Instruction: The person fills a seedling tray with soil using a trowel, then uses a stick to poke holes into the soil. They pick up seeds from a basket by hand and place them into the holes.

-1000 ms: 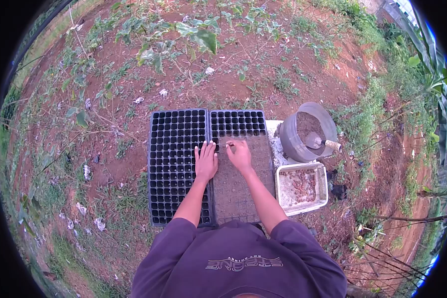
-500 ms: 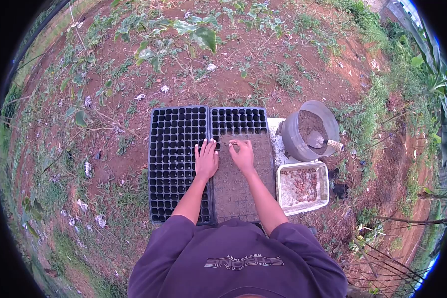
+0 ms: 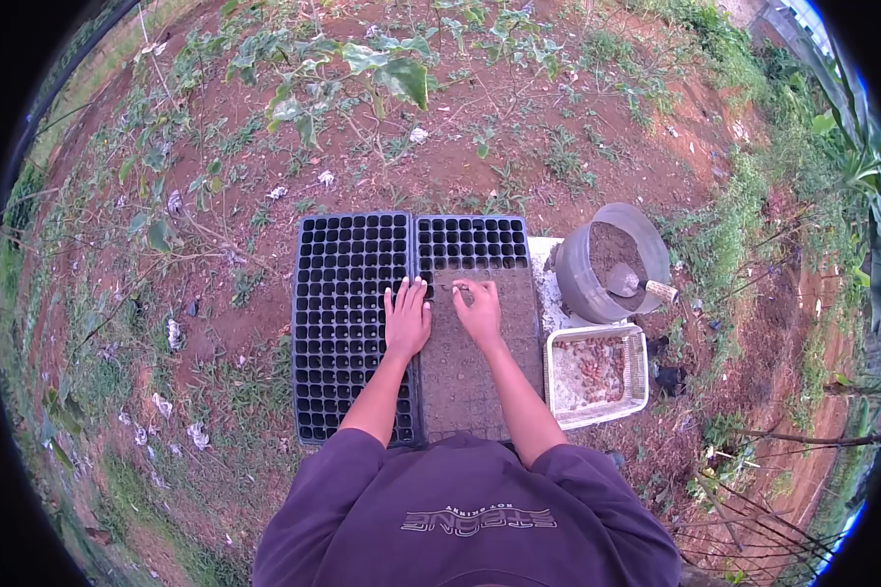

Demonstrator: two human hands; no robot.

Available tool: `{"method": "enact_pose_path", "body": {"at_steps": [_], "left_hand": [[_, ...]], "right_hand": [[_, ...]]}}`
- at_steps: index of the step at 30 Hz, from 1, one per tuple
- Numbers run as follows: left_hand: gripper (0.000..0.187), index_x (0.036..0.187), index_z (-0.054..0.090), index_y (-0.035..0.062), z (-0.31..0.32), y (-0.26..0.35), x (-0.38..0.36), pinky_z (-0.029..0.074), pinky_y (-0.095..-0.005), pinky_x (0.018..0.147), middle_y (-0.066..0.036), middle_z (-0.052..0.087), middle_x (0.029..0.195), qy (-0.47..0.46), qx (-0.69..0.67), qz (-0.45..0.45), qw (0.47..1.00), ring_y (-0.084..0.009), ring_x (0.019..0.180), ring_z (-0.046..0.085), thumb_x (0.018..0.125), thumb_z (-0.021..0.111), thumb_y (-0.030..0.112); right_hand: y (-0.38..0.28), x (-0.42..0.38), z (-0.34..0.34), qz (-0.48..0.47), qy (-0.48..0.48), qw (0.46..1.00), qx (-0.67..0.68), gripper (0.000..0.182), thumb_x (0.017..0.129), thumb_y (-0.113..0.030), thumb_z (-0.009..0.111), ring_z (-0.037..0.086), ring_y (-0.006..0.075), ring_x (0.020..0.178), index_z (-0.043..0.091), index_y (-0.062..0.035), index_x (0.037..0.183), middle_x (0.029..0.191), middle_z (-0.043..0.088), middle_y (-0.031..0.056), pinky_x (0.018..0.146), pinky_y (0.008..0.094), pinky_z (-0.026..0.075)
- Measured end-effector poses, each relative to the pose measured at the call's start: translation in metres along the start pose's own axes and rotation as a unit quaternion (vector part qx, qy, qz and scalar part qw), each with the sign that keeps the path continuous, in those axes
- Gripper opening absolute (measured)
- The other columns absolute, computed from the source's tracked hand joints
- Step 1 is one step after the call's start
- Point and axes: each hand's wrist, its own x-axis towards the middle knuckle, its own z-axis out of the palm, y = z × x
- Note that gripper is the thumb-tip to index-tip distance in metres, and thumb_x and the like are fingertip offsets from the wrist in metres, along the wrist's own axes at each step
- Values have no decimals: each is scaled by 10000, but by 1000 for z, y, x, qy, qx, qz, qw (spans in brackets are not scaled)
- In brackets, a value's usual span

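The soil (image 3: 470, 391) lies in the tray (image 3: 472, 237) on the right, covering all but its far rows of cells. Over it, close to where those bare rows begin, is the right hand (image 3: 480, 311), its grip narrow, thumb and fingertips drawn together; from where I stand, I cannot tell whether they hold anything. The left hand (image 3: 407, 321) lies flat, fingers extended and empty, across the seam with the unfilled tray (image 3: 350, 323). I'd say the fingertip work wants a light touch, one cell at a time, without dragging soil into neighbouring cells; the left palm looks well placed to steady both trays, if it doesn't press hard. Farther right, a tub (image 3: 581, 284) holds soil and a trowel (image 3: 625, 281), and just nearer sits a basket (image 3: 640, 367) of reddish bits (image 3: 595, 370).
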Motion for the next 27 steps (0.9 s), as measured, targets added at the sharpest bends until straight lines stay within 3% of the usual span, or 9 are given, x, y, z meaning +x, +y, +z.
{"method": "enact_pose_path", "body": {"at_steps": [12,18,27], "left_hand": [[460,1396,403,91,3,-2,-1,98,-508,1168,-48,387,1458,17,17,9,1000,-234,1417,242,955,417,220],[461,1398,401,90,2,-2,-1,103,-498,1170,-47,383,1463,14,15,12,1000,-233,1418,240,959,408,228],[460,1399,400,93,4,-3,-2,89,-500,1170,-53,382,1463,9,14,5,1000,-233,1420,236,961,402,234]], "right_hand": [[-6,-3,4,16,-27,999,-13,203,817,-234,700,561,280,910,726,-171,1009,875,649,124,818,370,489],[-9,-3,-1,34,-17,999,-11,196,794,-190,686,557,287,912,730,-150,981,919,693,89,840,379,482],[-7,-5,2,5,-16,1000,-16,202,820,-231,692,554,281,916,730,-159,1005,900,668,106,829,373,482]]}}
